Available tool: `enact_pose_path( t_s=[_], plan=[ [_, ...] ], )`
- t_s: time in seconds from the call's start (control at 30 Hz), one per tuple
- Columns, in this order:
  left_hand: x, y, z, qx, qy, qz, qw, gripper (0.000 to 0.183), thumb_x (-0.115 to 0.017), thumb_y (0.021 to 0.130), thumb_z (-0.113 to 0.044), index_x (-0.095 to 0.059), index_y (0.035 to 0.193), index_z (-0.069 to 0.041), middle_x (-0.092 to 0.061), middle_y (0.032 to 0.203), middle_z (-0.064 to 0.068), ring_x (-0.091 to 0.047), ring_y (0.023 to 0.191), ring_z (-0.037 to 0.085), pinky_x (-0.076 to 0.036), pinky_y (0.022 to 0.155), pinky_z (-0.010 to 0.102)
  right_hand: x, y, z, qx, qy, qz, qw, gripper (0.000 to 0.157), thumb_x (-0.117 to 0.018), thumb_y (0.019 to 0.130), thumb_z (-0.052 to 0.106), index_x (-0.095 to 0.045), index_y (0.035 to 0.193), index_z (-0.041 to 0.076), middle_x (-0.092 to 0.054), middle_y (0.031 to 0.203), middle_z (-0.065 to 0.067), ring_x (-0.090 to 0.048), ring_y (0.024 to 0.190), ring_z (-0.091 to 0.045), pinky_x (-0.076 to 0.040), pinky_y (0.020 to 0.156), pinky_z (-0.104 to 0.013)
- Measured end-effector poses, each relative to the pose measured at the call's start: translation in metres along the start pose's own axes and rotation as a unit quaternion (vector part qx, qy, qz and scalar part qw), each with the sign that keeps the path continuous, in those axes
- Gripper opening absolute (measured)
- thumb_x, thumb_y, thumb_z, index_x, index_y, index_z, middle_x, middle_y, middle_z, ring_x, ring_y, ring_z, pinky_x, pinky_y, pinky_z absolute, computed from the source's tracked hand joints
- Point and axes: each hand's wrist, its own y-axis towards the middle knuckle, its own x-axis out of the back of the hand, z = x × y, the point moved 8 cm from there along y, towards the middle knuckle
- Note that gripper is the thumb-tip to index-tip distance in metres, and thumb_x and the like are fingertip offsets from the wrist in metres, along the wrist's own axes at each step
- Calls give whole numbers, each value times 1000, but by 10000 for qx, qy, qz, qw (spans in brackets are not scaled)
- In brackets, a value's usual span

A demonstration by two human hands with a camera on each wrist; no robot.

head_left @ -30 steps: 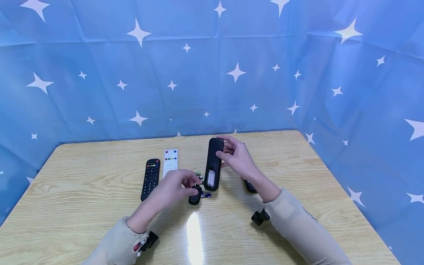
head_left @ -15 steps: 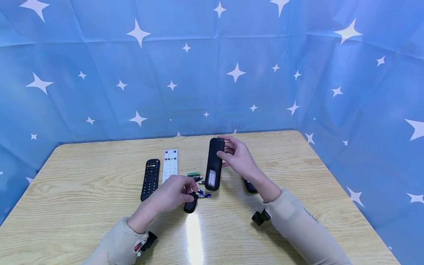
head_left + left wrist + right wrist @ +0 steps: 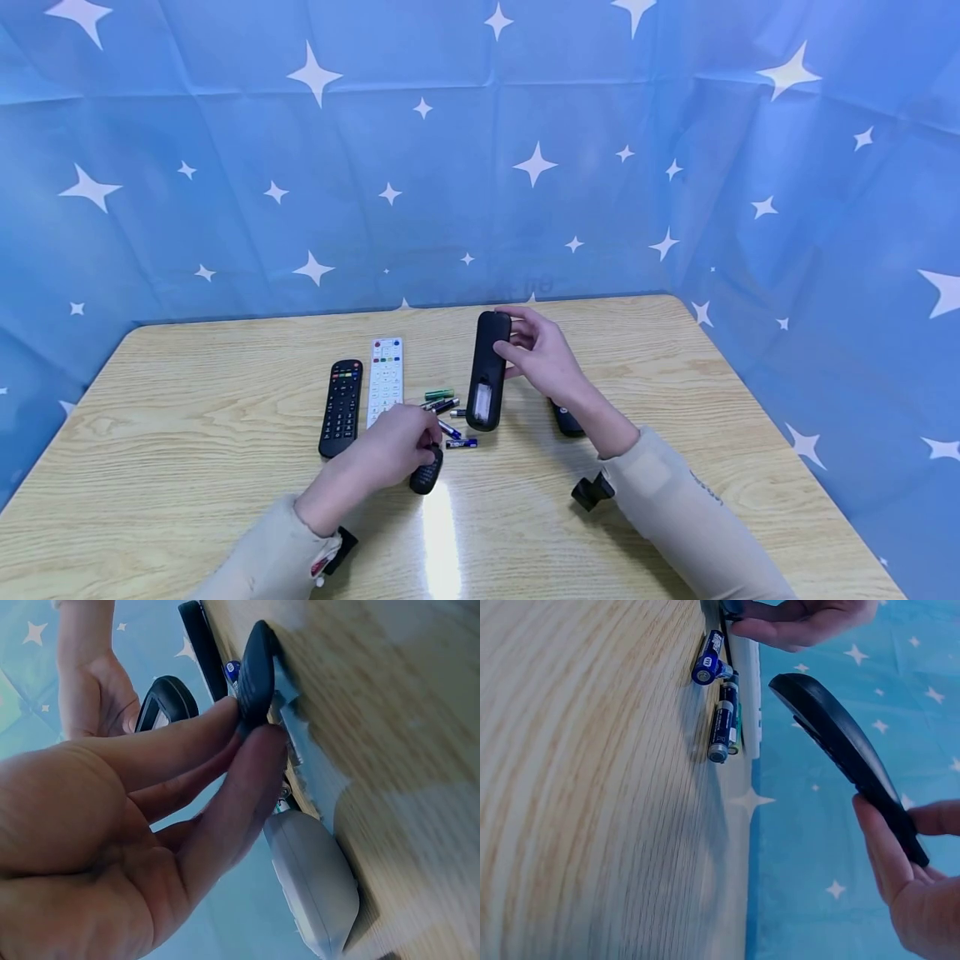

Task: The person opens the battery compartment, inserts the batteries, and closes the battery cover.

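My left hand (image 3: 390, 446) pinches a small black battery cover (image 3: 426, 475) between thumb and fingers, low over the table. In the left wrist view the cover (image 3: 257, 675) is seen nearly edge-on, with the table surface beside it. My right hand (image 3: 546, 358) grips a black remote control (image 3: 487, 358) by its upper end, its back turned toward me. Near the remote's lower end the battery compartment is uncovered and looks pale inside. The right wrist view shows the same remote (image 3: 847, 742) tilted above the table. Several batteries (image 3: 461, 443) lie between the two hands, blue, dark and green.
Left of the batteries, a black remote (image 3: 342, 408) and a white remote (image 3: 386, 371) lie face up on the wooden table (image 3: 187, 417). Another dark remote (image 3: 567, 421) lies partly hidden under my right forearm. A blue star-printed curtain (image 3: 450, 167) hangs behind the table.
My left hand has moved the battery cover toward me and slightly left, away from the batteries, so more of them show. My right hand and its remote have barely shifted.
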Motion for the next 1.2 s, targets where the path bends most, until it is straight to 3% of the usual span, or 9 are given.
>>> enact_pose_path(
  t_s=[0.2,0.47,0.73,0.97,1.2],
  plan=[
    [-1,0,-4,-52,252,-67,9996,15,-80,82,8,-69,90,0,-67,84,7,-63,81,22,-56,73,41,0,0,-1,-1,9,21,10000,57,-63,98,-2,-44,151,3,-65,125,-22,-68,102,-34,-62,72,-47],
    [-2,0,-5,-31,463,-102,9989,16,-81,82,6,-68,91,-1,-67,83,8,-64,81,25,-56,72,42,1,1,-3,-36,11,-2,10000,56,-63,98,-2,-47,150,6,-65,124,-21,-68,102,-34,-62,72,-48],
    [1,2,-8,-94,646,-340,9973,12,-80,86,1,-72,94,0,-65,84,6,-59,76,18,-54,68,37,4,1,-4,-8,-61,-58,10000,54,-62,98,-3,-48,149,8,-65,127,-21,-67,103,-33,-63,72,-46],
    [0,8,-16,-431,538,-443,9966,13,-80,88,-4,-74,100,-1,-66,97,7,-65,89,20,-57,75,33,9,1,-4,-31,-195,-87,9998,54,-63,98,-1,-49,150,9,-65,123,-21,-67,100,-34,-61,74,-53],
    [-10,15,-31,-982,773,-304,9917,10,-79,89,-4,-76,99,-2,-63,95,6,-59,85,17,-54,73,30,12,0,-3,-22,-230,-121,9997,54,-64,98,0,-50,149,10,-64,122,-21,-66,98,-34,-61,74,-54]
  ],
)
